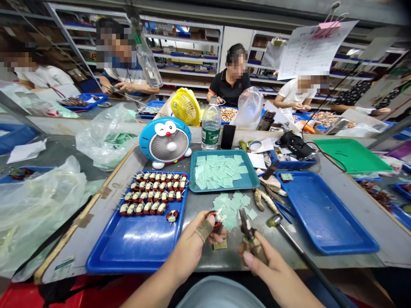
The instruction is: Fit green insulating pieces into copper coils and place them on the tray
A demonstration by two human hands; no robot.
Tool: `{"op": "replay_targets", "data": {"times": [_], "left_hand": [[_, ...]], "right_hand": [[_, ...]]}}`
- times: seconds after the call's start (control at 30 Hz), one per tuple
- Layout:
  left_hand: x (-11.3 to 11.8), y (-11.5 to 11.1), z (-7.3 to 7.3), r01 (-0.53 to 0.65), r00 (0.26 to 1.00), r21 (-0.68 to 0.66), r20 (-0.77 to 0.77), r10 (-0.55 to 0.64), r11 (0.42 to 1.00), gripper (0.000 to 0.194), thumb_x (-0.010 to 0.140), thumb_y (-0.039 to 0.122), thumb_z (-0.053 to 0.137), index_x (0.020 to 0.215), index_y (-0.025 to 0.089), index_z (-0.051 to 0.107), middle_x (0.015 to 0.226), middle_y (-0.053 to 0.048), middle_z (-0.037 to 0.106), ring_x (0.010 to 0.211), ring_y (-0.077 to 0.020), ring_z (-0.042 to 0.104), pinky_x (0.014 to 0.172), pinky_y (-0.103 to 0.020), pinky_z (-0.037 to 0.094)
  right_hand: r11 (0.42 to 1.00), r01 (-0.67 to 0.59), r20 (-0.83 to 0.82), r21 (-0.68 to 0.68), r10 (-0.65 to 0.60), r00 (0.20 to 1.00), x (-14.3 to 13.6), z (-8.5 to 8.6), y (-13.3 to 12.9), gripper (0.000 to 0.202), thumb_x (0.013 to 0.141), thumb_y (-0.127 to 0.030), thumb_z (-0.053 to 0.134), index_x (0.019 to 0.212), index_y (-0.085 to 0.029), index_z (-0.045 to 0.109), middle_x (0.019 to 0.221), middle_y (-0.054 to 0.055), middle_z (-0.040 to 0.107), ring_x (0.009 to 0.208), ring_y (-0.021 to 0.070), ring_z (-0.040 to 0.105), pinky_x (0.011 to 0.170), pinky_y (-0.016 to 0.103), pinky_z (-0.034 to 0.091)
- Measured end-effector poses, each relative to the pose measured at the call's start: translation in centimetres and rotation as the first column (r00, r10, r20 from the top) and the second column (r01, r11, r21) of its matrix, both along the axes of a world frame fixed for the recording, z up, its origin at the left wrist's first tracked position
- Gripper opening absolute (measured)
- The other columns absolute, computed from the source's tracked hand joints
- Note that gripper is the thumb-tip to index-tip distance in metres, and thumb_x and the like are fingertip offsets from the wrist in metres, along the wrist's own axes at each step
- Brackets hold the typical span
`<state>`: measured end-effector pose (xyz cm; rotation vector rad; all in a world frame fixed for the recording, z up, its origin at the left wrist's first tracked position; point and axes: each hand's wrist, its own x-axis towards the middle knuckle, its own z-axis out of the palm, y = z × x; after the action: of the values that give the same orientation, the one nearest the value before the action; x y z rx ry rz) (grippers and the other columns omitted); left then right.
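My left hand, with tape wrapped at the thumb, is closed around a copper-wound coil whose pale leads point right. My right hand grips a pair of pliers, jaws upward, just right of the coil and apart from it. Behind both hands, loose pale-green square sheets lie on the bench. More sheets fill a teal tray further back. On the left, a blue tray carries several rows of coils with pale centres; one single coil sits at its right side.
A blue tray on the right holds one coil at its corner. Near it lie a black-handled tool and more hand tools. A blue cartoon fan, a water bottle and a phone stand behind. Co-workers sit opposite.
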<state>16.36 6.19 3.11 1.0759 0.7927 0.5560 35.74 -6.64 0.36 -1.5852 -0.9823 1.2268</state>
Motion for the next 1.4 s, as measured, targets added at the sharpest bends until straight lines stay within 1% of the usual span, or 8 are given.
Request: {"op": "replay_targets", "data": {"times": [0.17,0.3,0.47,0.63,0.9,1.1,1.23,1.4], "left_hand": [[-0.5,-0.2,-0.1,0.025,1.0,0.025,0.001,-0.025,0.999,0.045,0.1,0.055,0.05,0.116,0.015,0.062,0.106,-0.011,0.073,0.09,-0.0214,0.067,0.082,-0.033,0.047],[-0.9,-0.6,-0.3,0.042,0.998,0.121,-0.051,-0.036,0.992,0.043,0.1,0.052,0.051,0.125,0.019,0.06,0.114,-0.009,0.071,0.095,-0.0217,0.065,0.089,-0.035,0.048],[-1.3,-1.0,-0.1,0.077,0.986,0.286,-0.167,-0.03,0.955,0.04,0.102,0.05,0.047,0.13,0.023,0.059,0.121,-0.008,0.069,0.101,-0.0218,0.063,0.092,-0.033,0.046],[-1.3,-1.2,0.4,0.128,0.972,0.365,-0.233,-0.042,0.922,0.039,0.103,0.048,0.045,0.13,0.024,0.058,0.122,-0.008,0.068,0.104,-0.0231,0.063,0.091,-0.032,0.045],[-1.2,-1.0,1.2,0.198,0.948,0.417,-0.312,-0.066,0.887,0.031,0.104,0.048,0.041,0.114,0.024,0.058,0.098,-0.002,0.069,0.091,-0.0205,0.062,0.081,-0.03,0.042],[-1.3,-1.5,1.7,0.19,0.954,0.414,-0.294,-0.067,0.89,0.032,0.105,0.049,0.037,0.108,0.023,0.057,0.097,-0.002,0.068,0.09,-0.0198,0.061,0.081,-0.029,0.042],[-1.2,-1.7,1.8,0.155,0.965,0.419,-0.259,-0.046,0.894,0.032,0.105,0.049,0.039,0.106,0.022,0.057,0.09,-0.002,0.067,0.087,-0.019,0.061,0.08,-0.029,0.042],[-1.0,-1.4,0.9,0.128,0.977,0.338,-0.205,-0.06,0.932,0.037,0.104,0.052,0.04,0.098,0.021,0.06,0.078,0.0,0.065,0.074,-0.0163,0.058,0.07,-0.027,0.041]], "right_hand": [[0.989,-0.128,0.007,-0.07,0.129,0.992,-0.8,0.7,0.7,0.07,0.092,-0.059,0.061,0.149,-0.022,0.046,0.136,0.011,0.062,0.13,0.0274,0.056,0.116,0.045,0.038],[0.968,-0.202,0.107,-0.146,0.219,0.97,-1.1,1.4,0.9,0.072,0.092,-0.061,0.059,0.151,-0.023,0.044,0.154,0.011,0.047,0.145,0.0291,0.041,0.121,0.048,0.029],[0.976,-0.207,0.213,-0.067,0.217,0.953,-1.3,2.8,1.6,0.067,0.094,-0.056,0.059,0.149,-0.019,0.049,0.143,0.013,0.059,0.132,0.0312,0.056,0.114,0.048,0.042],[0.97,-0.231,0.266,-0.071,0.242,0.933,-1.8,3.4,2.0,0.064,0.094,-0.055,0.058,0.147,-0.019,0.05,0.141,0.013,0.061,0.129,0.03,0.059,0.111,0.047,0.045],[0.975,-0.223,0.368,0.015,0.202,0.908,-2.4,3.0,2.0,0.048,0.093,-0.04,0.061,0.136,-0.02,0.057,0.128,0.011,0.068,0.114,0.0262,0.067,0.096,0.037,0.055],[0.976,-0.216,0.391,-0.024,0.208,0.897,-3.3,1.5,1.4,0.053,0.095,-0.043,0.051,0.139,-0.013,0.045,0.116,0.014,0.069,0.103,0.0246,0.066,0.095,0.037,0.052],[0.983,-0.182,0.233,0.027,0.171,0.957,-3.5,1.0,1.0,0.054,0.093,-0.048,0.055,0.135,-0.015,0.048,0.097,0.009,0.068,0.085,0.0204,0.063,0.078,0.031,0.053],[0.964,-0.263,-0.239,0.042,0.265,0.934,-3.3,2.3,1.1,0.041,0.089,-0.049,0.061,0.117,-0.019,0.053,0.072,-0.003,0.051,0.056,0.0108,0.045,0.05,0.021,0.041]]}}
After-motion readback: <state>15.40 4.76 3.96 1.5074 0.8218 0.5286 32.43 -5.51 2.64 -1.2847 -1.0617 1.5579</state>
